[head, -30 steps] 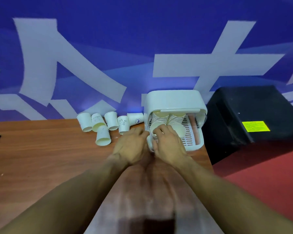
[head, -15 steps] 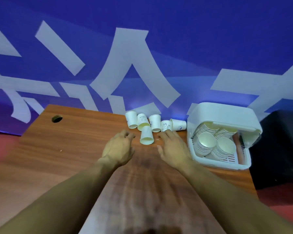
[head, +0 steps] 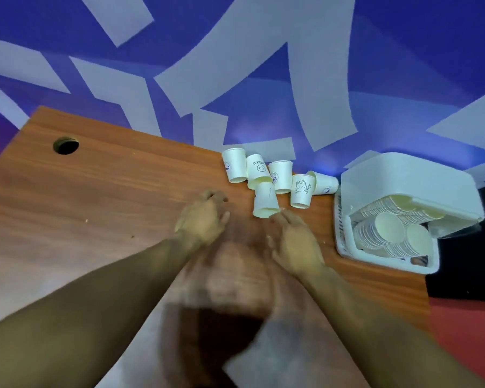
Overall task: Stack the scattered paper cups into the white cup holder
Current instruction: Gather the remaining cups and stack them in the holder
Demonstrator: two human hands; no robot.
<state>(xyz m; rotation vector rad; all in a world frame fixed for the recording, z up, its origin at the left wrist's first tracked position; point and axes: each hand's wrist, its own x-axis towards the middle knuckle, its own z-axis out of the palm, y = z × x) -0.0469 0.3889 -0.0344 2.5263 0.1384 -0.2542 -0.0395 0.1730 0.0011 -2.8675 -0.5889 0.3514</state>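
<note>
Several white paper cups stand upside down in a cluster at the table's far edge; the nearest cup stands in front of the others, and a cup with a cartoon print is to its right. One cup lies on its side by the white cup holder, which holds stacks of cups lying inside. My right hand is flat with its fingertips just short of the nearest cup's rim. My left hand hovers to the left of that cup, fingers loosely curled, holding nothing.
The wooden table has a round cable hole at its far left. A blue and white wall rises right behind the cups. A black box sits to the right of the holder, beyond the table's right edge.
Both hands have left the cup holder and moved left toward the scattered cups. My view has swung left, so the holder now sits at the right.
</note>
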